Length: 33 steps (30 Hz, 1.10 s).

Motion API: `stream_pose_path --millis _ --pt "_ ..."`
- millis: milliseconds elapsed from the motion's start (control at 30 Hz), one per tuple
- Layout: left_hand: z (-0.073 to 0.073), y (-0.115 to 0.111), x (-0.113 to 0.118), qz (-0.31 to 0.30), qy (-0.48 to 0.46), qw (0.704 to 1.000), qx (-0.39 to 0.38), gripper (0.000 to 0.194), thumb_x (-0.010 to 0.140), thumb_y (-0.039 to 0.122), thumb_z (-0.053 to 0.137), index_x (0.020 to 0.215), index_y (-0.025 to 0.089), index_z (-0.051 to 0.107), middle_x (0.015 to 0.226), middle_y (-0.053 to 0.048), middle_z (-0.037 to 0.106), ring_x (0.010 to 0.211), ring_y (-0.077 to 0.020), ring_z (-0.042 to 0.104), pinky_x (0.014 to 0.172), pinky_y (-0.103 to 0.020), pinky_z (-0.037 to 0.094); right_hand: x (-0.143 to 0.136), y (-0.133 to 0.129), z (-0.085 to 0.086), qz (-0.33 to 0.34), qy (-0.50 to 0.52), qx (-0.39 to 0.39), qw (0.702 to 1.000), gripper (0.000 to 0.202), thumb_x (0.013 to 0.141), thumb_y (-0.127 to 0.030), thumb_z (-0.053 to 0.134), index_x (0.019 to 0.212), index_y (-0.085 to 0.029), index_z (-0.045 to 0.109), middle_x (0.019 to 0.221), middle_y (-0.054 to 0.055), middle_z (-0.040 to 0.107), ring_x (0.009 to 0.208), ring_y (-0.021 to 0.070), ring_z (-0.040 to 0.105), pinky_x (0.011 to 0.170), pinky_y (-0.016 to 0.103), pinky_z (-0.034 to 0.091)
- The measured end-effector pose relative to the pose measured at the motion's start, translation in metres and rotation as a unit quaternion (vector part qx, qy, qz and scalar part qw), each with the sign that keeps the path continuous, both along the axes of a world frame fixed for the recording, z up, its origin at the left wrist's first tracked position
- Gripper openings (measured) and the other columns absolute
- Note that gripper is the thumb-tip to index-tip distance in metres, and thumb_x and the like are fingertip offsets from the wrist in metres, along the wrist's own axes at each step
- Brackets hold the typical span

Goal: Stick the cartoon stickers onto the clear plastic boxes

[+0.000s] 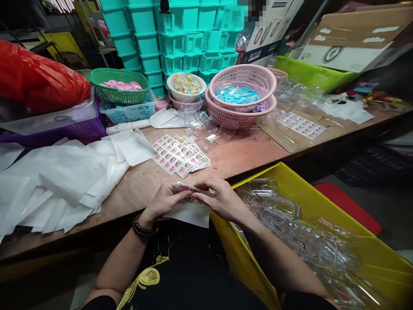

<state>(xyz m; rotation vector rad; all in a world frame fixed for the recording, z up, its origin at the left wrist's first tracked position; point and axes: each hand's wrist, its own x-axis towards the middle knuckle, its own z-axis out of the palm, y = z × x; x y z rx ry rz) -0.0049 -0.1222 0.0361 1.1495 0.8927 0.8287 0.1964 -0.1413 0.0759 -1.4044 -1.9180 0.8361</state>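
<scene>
A sticker sheet [190, 211], printed near its top and mostly white below, is pinched between my two hands at the table's front edge. My left hand [164, 199], with a dark bead bracelet on the wrist, grips the sheet's left side, fingers curled behind it. My right hand [222, 200] holds its upper right side, thumb close to the left thumb. The sheet's top is bent over toward me. Just beyond the hands, several printed sticker sheets [180, 156] lie fanned on the wooden table [238, 153].
White backing papers [74, 176] heap at the left. A yellow bin [274, 174] of clear plastic cases stands at the right, below the table edge. Pink baskets [241, 114], a white bowl [186, 95] and a green basket [120, 92] line the back. Teal crates [180, 43] rise behind.
</scene>
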Motion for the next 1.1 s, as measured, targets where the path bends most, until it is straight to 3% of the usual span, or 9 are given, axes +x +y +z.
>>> stream_pose_path --millis 167,367,433,567,667,800,933,1033,1100 --pt "-0.007 0.0 0.005 0.078 0.056 0.994 0.049 0.04 0.071 0.05 0.082 0.088 0.014 0.08 0.088 -0.009 0.08 0.084 -0.0246 0.073 0.077 -0.034 0.058 -0.012 -0.001 -0.016 -0.058 -0.015 0.084 0.995 0.013 0.091 -0.032 0.065 0.088 -0.025 0.076 0.083 0.002 0.079 0.076 0.0197 0.071 0.1 0.044 0.046" --pt "-0.022 0.001 0.008 0.089 0.05 0.995 -0.006 0.046 0.073 0.056 0.079 0.088 0.012 0.077 0.076 -0.005 0.075 0.067 -0.0171 0.066 0.065 -0.028 0.052 -0.018 -0.004 -0.039 -0.13 -0.132 0.238 0.954 0.013 0.091 -0.032 0.062 0.091 -0.033 0.076 0.107 0.004 0.076 0.104 0.0244 0.066 0.114 0.053 0.031" --pt "-0.025 0.001 0.005 0.071 0.029 0.997 -0.027 0.045 0.067 0.051 0.085 0.089 0.012 0.077 0.079 -0.006 0.076 0.068 -0.0169 0.066 0.067 -0.028 0.052 -0.017 -0.006 -0.038 -0.097 -0.109 0.248 0.958 0.011 0.089 -0.03 0.063 0.087 -0.031 0.074 0.104 0.005 0.074 0.104 0.0251 0.065 0.11 0.051 0.036" --pt "-0.027 0.002 -0.01 0.061 0.055 0.996 -0.03 0.039 0.067 0.047 0.086 0.083 0.012 0.078 0.077 -0.007 0.076 0.07 -0.0183 0.066 0.069 -0.029 0.052 -0.008 0.0 -0.023 0.037 0.099 0.193 0.976 0.014 0.089 -0.035 0.062 0.082 -0.025 0.068 0.099 0.008 0.066 0.093 0.0227 0.064 0.087 0.04 0.052" --pt "-0.024 0.001 -0.025 0.063 0.056 0.996 -0.022 0.039 0.077 0.046 0.078 0.098 0.014 0.078 0.092 -0.009 0.078 0.083 -0.0214 0.069 0.078 -0.033 0.053 0.007 0.03 -0.014 -0.067 0.12 0.193 0.971 0.019 0.092 -0.039 0.057 0.092 -0.024 0.068 0.099 0.009 0.064 0.094 0.024 0.062 0.087 0.04 0.051" --pt "-0.023 -0.001 -0.041 0.096 0.029 0.995 0.024 0.028 0.07 0.041 0.081 0.081 0.016 0.077 0.083 -0.009 0.075 0.079 -0.0218 0.066 0.074 -0.033 0.052 0.03 0.094 -0.025 -0.269 -0.143 0.188 0.934 0.047 0.094 -0.027 0.049 0.14 -0.02 0.054 0.13 0.016 0.061 0.122 0.0313 0.051 0.108 0.051 0.034" --pt "-0.026 0.002 -0.054 0.13 -0.099 0.984 0.069 0.032 0.068 0.04 0.075 0.05 0.018 0.059 0.053 -0.004 0.056 0.056 -0.0156 0.053 0.06 -0.031 0.044 0.04 0.14 -0.047 -0.232 -0.275 0.172 0.917 0.058 0.097 -0.018 0.038 0.155 -0.013 0.036 0.141 0.018 0.057 0.135 0.0296 0.042 0.114 0.049 0.022" --pt "-0.03 0.015 -0.066 0.102 -0.154 0.982 0.032 0.034 0.073 0.052 0.066 0.064 0.019 0.065 0.046 -0.001 0.048 0.045 -0.0142 0.043 0.048 -0.029 0.035 0.037 0.151 -0.053 -0.153 -0.273 0.154 0.937 0.055 0.099 -0.017 0.031 0.153 -0.014 0.041 0.125 0.018 0.068 0.132 0.0275 0.047 0.11 0.046 0.025" --pt "-0.033 0.026 -0.073 0.049 -0.161 0.986 -0.01 0.051 0.078 0.065 0.056 0.084 0.017 0.07 0.04 0.0 0.045 0.038 -0.0145 0.04 0.043 -0.029 0.032 0.03 0.148 -0.05 -0.169 -0.222 0.148 0.949 0.052 0.099 -0.022 0.033 0.149 -0.014 0.047 0.114 0.018 0.071 0.124 0.0279 0.054 0.108 0.046 0.028"
